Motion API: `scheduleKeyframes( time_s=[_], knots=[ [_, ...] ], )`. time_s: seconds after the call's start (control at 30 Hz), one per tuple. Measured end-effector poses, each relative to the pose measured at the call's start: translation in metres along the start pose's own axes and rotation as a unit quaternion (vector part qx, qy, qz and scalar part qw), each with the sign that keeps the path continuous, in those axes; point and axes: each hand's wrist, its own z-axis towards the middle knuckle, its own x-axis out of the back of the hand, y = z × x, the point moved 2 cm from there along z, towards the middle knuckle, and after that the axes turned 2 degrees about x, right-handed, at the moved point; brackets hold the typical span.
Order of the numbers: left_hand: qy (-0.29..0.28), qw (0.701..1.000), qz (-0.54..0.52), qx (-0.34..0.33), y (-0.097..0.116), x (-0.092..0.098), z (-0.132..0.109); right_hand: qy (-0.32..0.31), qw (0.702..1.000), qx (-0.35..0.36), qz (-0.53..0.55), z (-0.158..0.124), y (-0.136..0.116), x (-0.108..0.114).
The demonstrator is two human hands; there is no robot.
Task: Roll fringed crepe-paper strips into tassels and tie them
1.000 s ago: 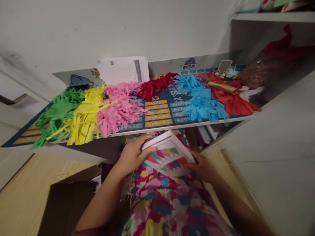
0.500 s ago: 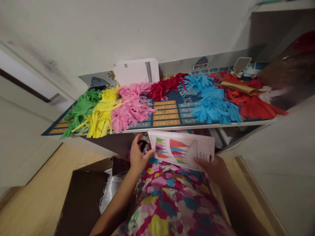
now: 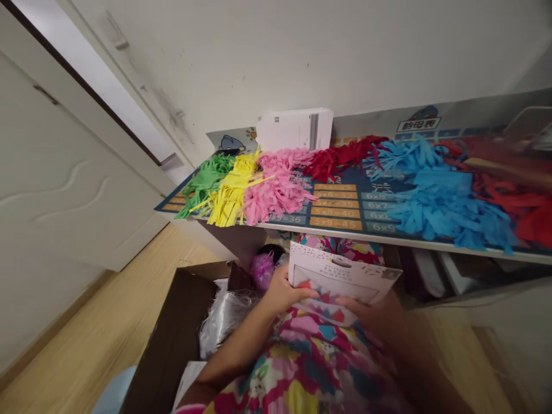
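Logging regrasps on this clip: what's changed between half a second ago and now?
The printed tassel-bunting card turned counterclockwise: its header end went from right to top. The left hand, fingers spread at its edge before, now grips it; the right hand holds it in both. The camera swung left, shifting the scene rightward. Unchanged: paper tassels and white cards against the wall.

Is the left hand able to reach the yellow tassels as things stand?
Probably yes: the yellow tassels lie uncovered at the shelf edge, though the left hand holds the card.
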Motion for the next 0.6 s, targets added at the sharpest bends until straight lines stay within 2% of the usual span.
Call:
scheduleKeyframes(
  time_s=[0.13, 0.27, 0.4, 0.53, 0.6],
  knots=[
    [-0.044, 0.997, -0.046, 0.042, -0.008, -0.003, -0.007, -0.036, 0.999, -0.026, -0.006, 0.000, -0.010, -0.022],
    [-0.048, 0.997, -0.036, 0.050, -0.009, -0.002, -0.010, -0.023, 0.999, -0.044, -0.004, -0.001, -0.007, -0.022],
    [-0.045, 0.996, -0.054, 0.050, -0.006, -0.002, -0.010, 0.022, 0.999, -0.045, -0.019, 0.001, 0.005, -0.020],
    [-0.038, 0.997, -0.062, 0.037, 0.004, 0.000, -0.012, -0.024, 0.996, -0.065, -0.047, 0.002, 0.017, -0.024],
    [-0.037, 0.997, -0.056, 0.038, 0.008, 0.000, -0.013, -0.021, 0.997, -0.062, -0.050, -0.001, 0.023, -0.023]
  ],
)
